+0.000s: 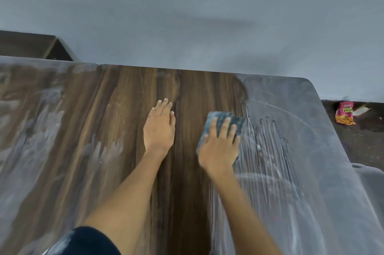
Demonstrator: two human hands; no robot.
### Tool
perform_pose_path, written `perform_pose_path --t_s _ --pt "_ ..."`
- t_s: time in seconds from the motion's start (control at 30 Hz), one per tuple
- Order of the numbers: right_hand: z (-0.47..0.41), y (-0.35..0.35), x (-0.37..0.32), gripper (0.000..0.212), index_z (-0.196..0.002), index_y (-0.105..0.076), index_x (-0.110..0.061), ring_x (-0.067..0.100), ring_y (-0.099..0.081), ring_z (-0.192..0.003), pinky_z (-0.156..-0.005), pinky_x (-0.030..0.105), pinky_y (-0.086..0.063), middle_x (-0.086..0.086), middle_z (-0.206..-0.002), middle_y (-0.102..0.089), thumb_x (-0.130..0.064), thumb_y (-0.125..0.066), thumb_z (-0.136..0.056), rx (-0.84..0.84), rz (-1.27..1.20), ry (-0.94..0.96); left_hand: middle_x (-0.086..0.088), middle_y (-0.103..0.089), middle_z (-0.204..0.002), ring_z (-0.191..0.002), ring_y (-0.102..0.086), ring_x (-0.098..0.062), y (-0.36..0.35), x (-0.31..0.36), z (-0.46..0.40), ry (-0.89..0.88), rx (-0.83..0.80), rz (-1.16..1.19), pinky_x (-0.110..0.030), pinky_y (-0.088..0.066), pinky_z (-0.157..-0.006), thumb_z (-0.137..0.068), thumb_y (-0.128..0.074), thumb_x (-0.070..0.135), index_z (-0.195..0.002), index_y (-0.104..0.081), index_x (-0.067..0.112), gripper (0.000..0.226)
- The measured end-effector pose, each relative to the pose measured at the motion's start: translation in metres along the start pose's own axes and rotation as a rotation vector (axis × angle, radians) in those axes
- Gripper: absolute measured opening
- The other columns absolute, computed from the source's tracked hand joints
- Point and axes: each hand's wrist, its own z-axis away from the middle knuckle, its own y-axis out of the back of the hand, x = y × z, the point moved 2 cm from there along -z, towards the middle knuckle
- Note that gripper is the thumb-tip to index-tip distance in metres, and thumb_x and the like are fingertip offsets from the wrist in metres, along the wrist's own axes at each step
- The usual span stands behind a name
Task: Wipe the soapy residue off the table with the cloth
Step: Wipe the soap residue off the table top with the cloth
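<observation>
A dark wood-grain table (128,150) fills the view. Whitish soapy residue (291,150) covers its right side, streaked with finger-width lines, and more residue (31,130) smears the left side. The middle strip shows bare wood. A folded blue-grey cloth (226,119) lies flat at the border of the right residue, and my right hand (220,146) presses down on it with fingers spread. My left hand (160,128) rests flat on the bare wood just left of the cloth, holding nothing.
A grey wall (187,15) runs behind the table's far edge. A red snack packet (345,113) lies on the dark floor past the right edge. A dark wooden unit (27,46) stands at the far left. The table's right corner is rounded.
</observation>
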Motion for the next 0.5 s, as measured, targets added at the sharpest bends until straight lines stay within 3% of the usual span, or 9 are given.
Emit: perform_pose_path --t_s 0.1,0.17,0.23,0.37,0.43,0.5 --pt "0.027 -0.01 -0.021 0.054 -0.151 0.001 -0.026 0.028 0.009 -0.146 -0.116 0.042 0.004 0.006 -0.159 0.009 -0.031 -0.021 -0.102 0.018 0.008 0.388 -0.001 -0.04 -0.145 -0.138 -0.028 -0.013 0.003 0.0 0.013 -0.008 0.007 0.009 -0.027 -0.019 -0.114 -0.1 -0.034 0.022 -0.135 -0.045 0.012 0.039" --pt "-0.002 -0.003 -0.013 0.052 -0.151 -0.001 -0.029 0.023 0.006 -0.146 -0.117 0.04 0.001 0.002 -0.159 0.006 -0.033 -0.019 -0.102 0.007 0.078 0.508 -0.002 -0.04 -0.145 -0.138 -0.029 -0.013 0.004 0.0 0.022 -0.018 0.003 0.008 -0.026 -0.018 -0.114 -0.1 -0.034 0.022 -0.135 -0.045 0.011 0.039" --pt "-0.033 0.006 0.006 0.053 -0.151 0.003 -0.028 0.022 0.006 -0.146 -0.118 0.04 0.0 0.001 -0.159 0.009 -0.036 -0.014 -0.102 -0.019 0.107 0.404 -0.001 -0.041 -0.145 -0.138 -0.029 -0.012 0.007 -0.001 0.034 -0.018 -0.001 0.005 -0.026 -0.018 -0.114 -0.1 -0.035 0.022 -0.135 -0.046 0.011 0.039" --pt "-0.035 0.009 0.036 0.055 -0.151 0.01 -0.022 0.028 0.007 -0.146 -0.118 0.044 -0.002 0.008 -0.158 0.014 -0.036 -0.011 -0.103 -0.062 0.051 0.013 0.0 -0.042 -0.144 -0.138 -0.03 -0.011 0.01 -0.002 0.053 -0.012 0.001 -0.005 -0.025 -0.017 -0.113 -0.1 -0.036 0.021 -0.135 -0.047 0.012 0.038" --pt "-0.006 0.004 0.032 0.055 -0.15 0.013 -0.02 0.03 0.009 -0.145 -0.118 0.045 -0.001 0.01 -0.157 0.017 -0.035 -0.011 -0.102 -0.078 0.045 -0.049 -0.001 -0.042 -0.144 -0.138 -0.03 -0.012 0.011 -0.003 0.058 -0.005 -0.003 -0.005 -0.025 -0.017 -0.113 -0.099 -0.036 0.021 -0.134 -0.047 0.011 0.038" --pt "0.029 -0.008 0.016 0.055 -0.15 0.014 -0.021 0.032 0.011 -0.145 -0.116 0.046 0.001 0.011 -0.156 0.019 -0.035 -0.01 -0.102 -0.064 0.028 0.041 -0.001 -0.041 -0.145 -0.138 -0.029 -0.013 0.011 -0.003 0.063 0.003 -0.013 -0.003 -0.026 -0.017 -0.114 -0.099 -0.036 0.021 -0.135 -0.046 0.011 0.038"
